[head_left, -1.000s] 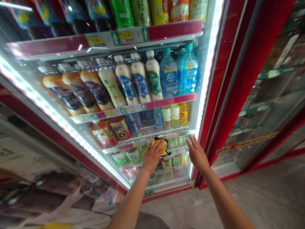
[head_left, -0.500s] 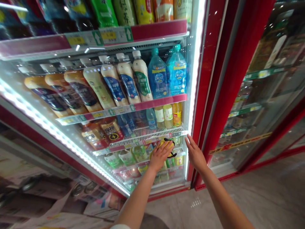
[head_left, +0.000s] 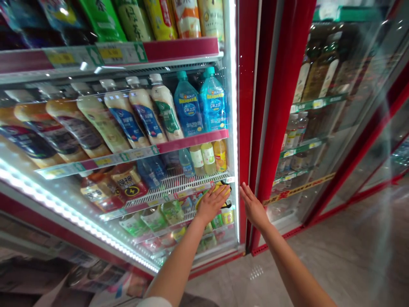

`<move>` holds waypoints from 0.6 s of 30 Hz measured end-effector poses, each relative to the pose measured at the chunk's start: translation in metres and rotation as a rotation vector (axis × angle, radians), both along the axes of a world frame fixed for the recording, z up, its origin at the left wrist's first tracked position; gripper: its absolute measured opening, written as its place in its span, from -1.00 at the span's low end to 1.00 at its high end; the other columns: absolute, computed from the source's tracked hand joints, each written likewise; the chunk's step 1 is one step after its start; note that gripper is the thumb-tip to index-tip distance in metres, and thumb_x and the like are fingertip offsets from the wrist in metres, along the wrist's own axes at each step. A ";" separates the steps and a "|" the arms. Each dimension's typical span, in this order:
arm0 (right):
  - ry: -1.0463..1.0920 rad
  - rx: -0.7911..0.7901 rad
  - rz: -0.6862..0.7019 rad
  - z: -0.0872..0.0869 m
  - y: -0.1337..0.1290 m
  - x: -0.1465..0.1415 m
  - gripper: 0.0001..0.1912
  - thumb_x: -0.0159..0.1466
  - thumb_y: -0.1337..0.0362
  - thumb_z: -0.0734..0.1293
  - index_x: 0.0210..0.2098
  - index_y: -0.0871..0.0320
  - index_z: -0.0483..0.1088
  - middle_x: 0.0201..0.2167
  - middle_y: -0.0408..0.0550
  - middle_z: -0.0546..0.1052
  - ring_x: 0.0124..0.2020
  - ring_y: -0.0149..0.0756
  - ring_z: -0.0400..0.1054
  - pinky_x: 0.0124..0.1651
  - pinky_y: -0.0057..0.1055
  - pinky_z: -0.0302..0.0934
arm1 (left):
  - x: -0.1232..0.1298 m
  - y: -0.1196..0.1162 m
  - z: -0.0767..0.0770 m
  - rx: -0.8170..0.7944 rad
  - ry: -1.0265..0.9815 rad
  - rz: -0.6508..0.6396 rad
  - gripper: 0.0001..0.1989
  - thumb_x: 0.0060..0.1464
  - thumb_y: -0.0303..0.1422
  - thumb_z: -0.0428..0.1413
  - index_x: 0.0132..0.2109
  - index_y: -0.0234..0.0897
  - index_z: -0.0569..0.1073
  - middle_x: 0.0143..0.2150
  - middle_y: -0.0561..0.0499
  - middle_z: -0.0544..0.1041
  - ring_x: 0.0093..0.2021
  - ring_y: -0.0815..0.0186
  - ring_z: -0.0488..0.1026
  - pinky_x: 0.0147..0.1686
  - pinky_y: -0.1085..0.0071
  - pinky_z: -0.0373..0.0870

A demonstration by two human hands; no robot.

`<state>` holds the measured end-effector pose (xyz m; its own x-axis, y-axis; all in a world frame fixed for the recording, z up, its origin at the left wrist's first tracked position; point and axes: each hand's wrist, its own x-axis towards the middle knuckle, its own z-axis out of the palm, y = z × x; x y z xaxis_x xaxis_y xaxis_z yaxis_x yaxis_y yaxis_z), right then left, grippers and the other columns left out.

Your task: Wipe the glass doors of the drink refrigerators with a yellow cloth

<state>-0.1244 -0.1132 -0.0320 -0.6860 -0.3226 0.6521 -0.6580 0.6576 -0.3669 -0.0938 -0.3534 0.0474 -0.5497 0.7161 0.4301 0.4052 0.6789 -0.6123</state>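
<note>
My left hand (head_left: pixel 212 202) lies flat over a yellow cloth (head_left: pixel 226 200) with black edging, low on the glass front of a lit drinks cooler. Its fingers are stretched out, and they cover most of the cloth. To its right, my right hand (head_left: pixel 254 208) is open and empty, fingers extended, at the cooler's red frame (head_left: pixel 246 128). Whether its palm touches the frame I cannot tell. Behind the glass, blue bottles (head_left: pixel 188 106) and white-capped bottles (head_left: pixel 166 108) stand on a shelf above both hands.
Another red-framed cooler (head_left: pixel 287 94) with bottles stands on the right. A bright light strip (head_left: pixel 234 128) runs down the near cooler's right side. Grey floor (head_left: pixel 249 281) lies below. Blurred stacked goods (head_left: pixel 83 277) are at the lower left.
The view has turned right, so the cooler and its shelves sit further left and more of the right-hand cooler shows. My left hand and the cloth are closer to the light strip.
</note>
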 end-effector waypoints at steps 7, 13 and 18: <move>-0.031 -0.031 0.014 -0.006 0.005 0.000 -0.02 0.27 0.68 0.03 0.52 -0.16 -0.34 0.53 -0.08 -0.07 0.51 -0.25 -0.14 0.43 -0.10 0.13 | -0.022 0.040 0.014 0.130 0.100 0.024 -0.43 0.31 -0.45 0.03 0.42 -0.09 0.25 0.53 0.06 0.12 0.52 0.26 0.02 0.52 0.11 -0.14; -0.137 -0.117 -0.022 -0.018 0.013 0.010 -0.04 0.25 0.65 0.06 0.52 -0.13 -0.23 0.54 -0.07 -0.09 0.50 -0.23 -0.08 0.39 -0.16 0.20 | -0.031 0.045 0.011 -0.044 0.059 -0.063 -0.45 0.30 -0.46 0.02 0.39 -0.10 0.28 0.52 0.05 0.15 0.49 0.27 0.09 0.51 0.11 -0.07; -0.172 -0.173 -0.066 -0.020 0.019 0.021 -0.11 0.30 0.60 0.08 0.51 -0.12 -0.16 0.53 -0.03 -0.05 0.50 -0.18 -0.07 0.41 -0.09 0.17 | -0.055 0.072 0.037 0.048 0.046 -0.032 -0.47 0.32 -0.45 0.02 0.39 -0.20 0.26 0.46 -0.13 0.26 0.50 0.15 0.09 0.48 0.00 0.05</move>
<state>-0.1037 -0.0944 -0.0521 -0.8074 -0.1671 0.5658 -0.5338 0.6153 -0.5800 -0.1492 -0.2816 0.0844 -0.5056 0.7110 0.4887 0.3990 0.6949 -0.5983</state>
